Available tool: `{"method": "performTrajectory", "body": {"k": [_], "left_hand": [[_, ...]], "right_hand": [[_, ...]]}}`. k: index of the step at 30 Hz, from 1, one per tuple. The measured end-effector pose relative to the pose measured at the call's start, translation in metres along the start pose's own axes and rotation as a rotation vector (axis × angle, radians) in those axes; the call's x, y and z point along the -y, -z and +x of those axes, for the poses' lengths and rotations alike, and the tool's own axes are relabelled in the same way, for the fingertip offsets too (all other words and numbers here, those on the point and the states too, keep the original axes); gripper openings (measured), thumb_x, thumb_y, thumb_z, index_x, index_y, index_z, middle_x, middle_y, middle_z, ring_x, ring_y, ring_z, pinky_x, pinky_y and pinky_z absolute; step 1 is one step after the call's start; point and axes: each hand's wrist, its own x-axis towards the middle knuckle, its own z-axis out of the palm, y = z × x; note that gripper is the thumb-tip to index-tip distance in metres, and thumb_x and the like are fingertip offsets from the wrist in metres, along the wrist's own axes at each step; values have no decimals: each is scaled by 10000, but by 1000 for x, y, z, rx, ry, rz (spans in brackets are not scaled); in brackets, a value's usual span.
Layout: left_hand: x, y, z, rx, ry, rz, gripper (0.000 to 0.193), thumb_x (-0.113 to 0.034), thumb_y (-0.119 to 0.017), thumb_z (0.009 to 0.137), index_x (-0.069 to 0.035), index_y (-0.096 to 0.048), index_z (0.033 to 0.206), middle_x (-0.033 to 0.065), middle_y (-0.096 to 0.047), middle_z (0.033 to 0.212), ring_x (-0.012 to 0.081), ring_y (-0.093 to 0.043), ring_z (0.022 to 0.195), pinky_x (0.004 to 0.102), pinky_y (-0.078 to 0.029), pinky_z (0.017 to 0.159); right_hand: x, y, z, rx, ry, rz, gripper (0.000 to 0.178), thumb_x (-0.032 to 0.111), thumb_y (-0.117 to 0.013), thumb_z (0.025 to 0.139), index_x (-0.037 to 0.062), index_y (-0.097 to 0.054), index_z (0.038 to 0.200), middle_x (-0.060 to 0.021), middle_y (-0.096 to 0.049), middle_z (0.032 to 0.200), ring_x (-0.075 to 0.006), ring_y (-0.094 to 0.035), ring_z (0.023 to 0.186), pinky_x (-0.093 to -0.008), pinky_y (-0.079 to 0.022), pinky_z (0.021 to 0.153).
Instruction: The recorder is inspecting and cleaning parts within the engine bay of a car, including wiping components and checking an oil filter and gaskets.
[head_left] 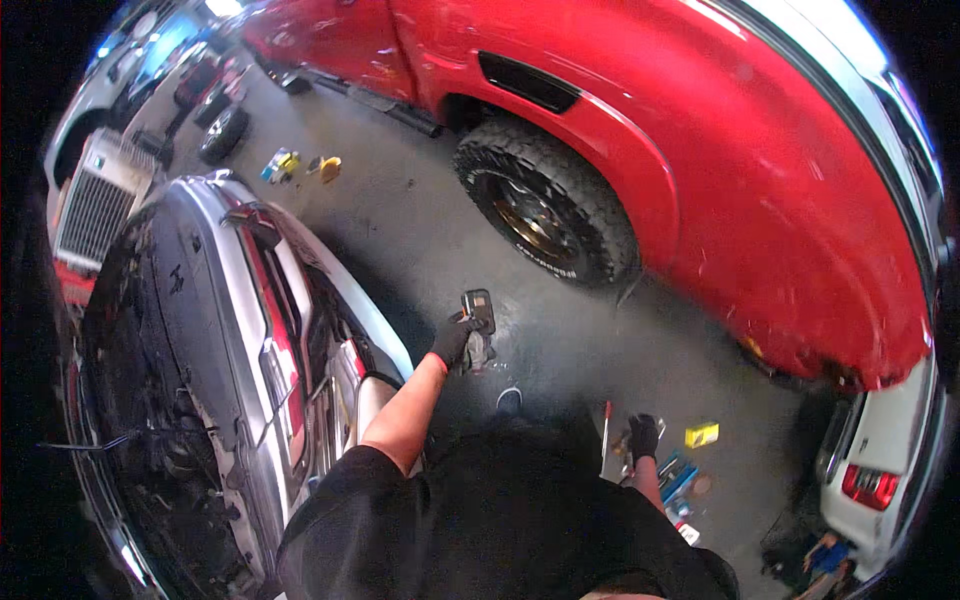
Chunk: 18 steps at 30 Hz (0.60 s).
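My left hand (454,341), in a black glove, reaches forward beside the silver vehicle with its fingers closed at a dark rectangular object (480,308). That object has a paler patch on its face; its kind is not clear. Just below the fingers is a crumpled greyish piece (480,352), perhaps a bag or rag. Low on the right, my right hand (643,437), also black-gloved, is curled, with a small shiny bit at its edge that I cannot identify. Left of it stands a long tool with a red handle (608,411). Blue-coloured tools (679,476) lie beside my right forearm.
A red truck (760,170) with a big off-road tire (545,205) fills the upper right. On the left is a silver vehicle with its engine bay (165,350) exposed. A yellow box (702,435) lies on the grey floor (400,215); a loose wheel (222,132) is farther off.
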Motion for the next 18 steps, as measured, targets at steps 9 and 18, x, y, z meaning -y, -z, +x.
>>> {"method": "performTrajectory", "body": {"k": [9, 18], "left_hand": [[-106, 58, 65, -306, -2, -279, 284, -130, -747, 854, -50, -657, 1112, 81, -699, 908, 233, -686, 728, 390, -597, 677], [-183, 178, 128, -582, -296, -468, 270, -166, -664, 908, 7, -621, 1111, 162, -687, 874, 310, -705, 689, 457, -594, 561]], "right_hand": [[253, -56, 191, 103, 439, 25, 423, 238, -748, 866, 43, -642, 1226, -175, -693, 1153, -271, -652, 1067, -381, -504, 940], [564, -228, 296, 655, 783, -352, 451, 304, -683, 905, 13, -649, 1247, -215, -672, 1235, -372, -632, 1137, -449, -465, 1006]]}}
